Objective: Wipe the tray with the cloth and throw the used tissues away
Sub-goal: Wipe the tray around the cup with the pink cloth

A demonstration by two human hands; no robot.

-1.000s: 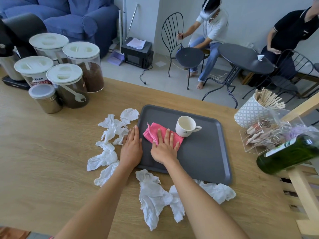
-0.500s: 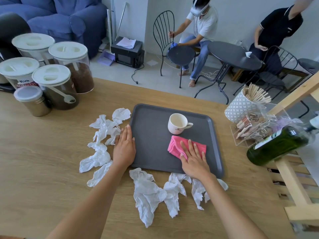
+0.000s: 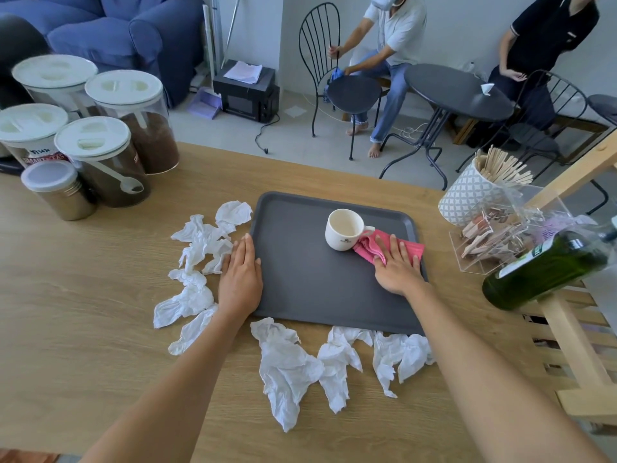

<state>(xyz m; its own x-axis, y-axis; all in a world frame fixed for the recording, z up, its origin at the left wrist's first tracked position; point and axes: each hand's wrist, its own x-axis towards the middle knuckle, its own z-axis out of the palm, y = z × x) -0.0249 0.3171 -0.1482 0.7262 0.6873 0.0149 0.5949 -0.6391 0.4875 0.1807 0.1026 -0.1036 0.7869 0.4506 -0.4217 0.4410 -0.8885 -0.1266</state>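
A dark grey tray point(image 3: 310, 282) lies on the wooden table point(image 3: 83, 295). A white cup point(image 3: 345, 229) stands on its far half. My right hand point(image 3: 397, 267) presses flat on a pink cloth point(image 3: 412, 247) at the tray's right edge, just right of the cup. My left hand point(image 3: 241, 279) rests flat, fingers together, on the tray's left rim. Several crumpled white tissues point(image 3: 200, 248) lie left of the tray. More tissues point(image 3: 290, 365) lie along its near edge.
Lidded jars point(image 3: 123, 128) and a metal tin point(image 3: 60, 192) stand at the far left. A patterned pot of wooden sticks point(image 3: 474, 195), a clear sachet box point(image 3: 494, 235) and a tilted green bottle point(image 3: 547, 269) crowd the right. Two people sit beyond the table.
My right hand has slid the pink cloth from the tray's left side across to its near right, then up beside the cup. My left hand stayed on the left rim.
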